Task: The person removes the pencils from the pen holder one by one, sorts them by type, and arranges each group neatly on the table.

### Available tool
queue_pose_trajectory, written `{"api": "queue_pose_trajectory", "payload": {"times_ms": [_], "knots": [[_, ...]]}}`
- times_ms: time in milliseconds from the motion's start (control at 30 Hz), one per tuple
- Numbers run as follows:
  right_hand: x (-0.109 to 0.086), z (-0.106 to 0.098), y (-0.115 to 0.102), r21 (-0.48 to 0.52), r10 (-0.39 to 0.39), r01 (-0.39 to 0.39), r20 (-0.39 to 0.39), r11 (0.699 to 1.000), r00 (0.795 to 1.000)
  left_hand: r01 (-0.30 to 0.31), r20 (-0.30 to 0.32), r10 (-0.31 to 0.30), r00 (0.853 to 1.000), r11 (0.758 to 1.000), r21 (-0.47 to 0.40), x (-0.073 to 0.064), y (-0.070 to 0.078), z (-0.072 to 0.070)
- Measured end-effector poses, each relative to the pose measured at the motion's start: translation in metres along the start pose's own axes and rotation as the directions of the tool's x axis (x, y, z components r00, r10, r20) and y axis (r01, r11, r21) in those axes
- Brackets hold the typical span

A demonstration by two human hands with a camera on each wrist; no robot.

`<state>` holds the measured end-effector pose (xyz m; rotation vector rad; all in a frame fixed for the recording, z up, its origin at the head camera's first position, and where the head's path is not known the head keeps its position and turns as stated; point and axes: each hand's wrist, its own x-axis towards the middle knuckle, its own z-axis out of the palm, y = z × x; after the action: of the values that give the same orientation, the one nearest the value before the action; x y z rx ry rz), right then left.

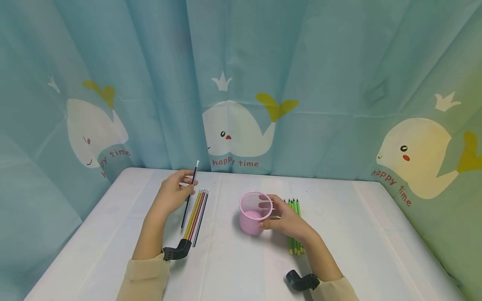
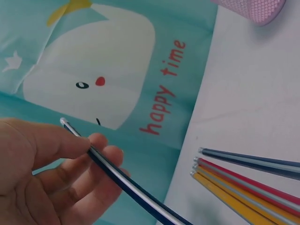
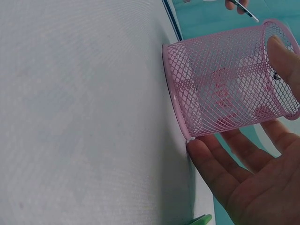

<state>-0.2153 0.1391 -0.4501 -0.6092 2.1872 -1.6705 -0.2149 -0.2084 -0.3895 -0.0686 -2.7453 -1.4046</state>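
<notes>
My left hand pinches a dark blue pencil with silver stripes between thumb and fingers, near its pale end. In the head view the pencil stands at a slant, pale end up, over the table's left side. Just right of it lie several striped pencils, yellow, red and dark blue, side by side. My right hand holds a pink mesh pen cup from its right side, thumb at the near side and fingers behind. The cup is upright, its opening facing up.
Several green pencils lie in a bundle beyond and under my right hand and wrist. The table has a white cloth. A blue-green curtain with whale prints hangs along its back edge and sides.
</notes>
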Motion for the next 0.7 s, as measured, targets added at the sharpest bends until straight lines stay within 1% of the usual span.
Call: {"api": "queue_pose_trajectory", "payload": {"times_ms": [200,467,700], "knots": [[0.0,0.0,0.001,0.003,0.001,-0.001,0.003,1.0,1.0,0.032,0.028,-0.033,0.999,0.999,0.015,0.001,-0.003,0.001],[-0.001,0.001,-0.001,0.003,0.009,-0.009,-0.004,1.0,1.0,0.053,0.041,-0.055,0.998,0.997,0.053,0.004,-0.011,0.003],[0.0,0.0,0.001,-0.003,0.004,-0.004,-0.002,1.0,1.0,0.076,0.077,-0.082,0.994,0.994,0.076,0.006,-0.018,0.004]]}}
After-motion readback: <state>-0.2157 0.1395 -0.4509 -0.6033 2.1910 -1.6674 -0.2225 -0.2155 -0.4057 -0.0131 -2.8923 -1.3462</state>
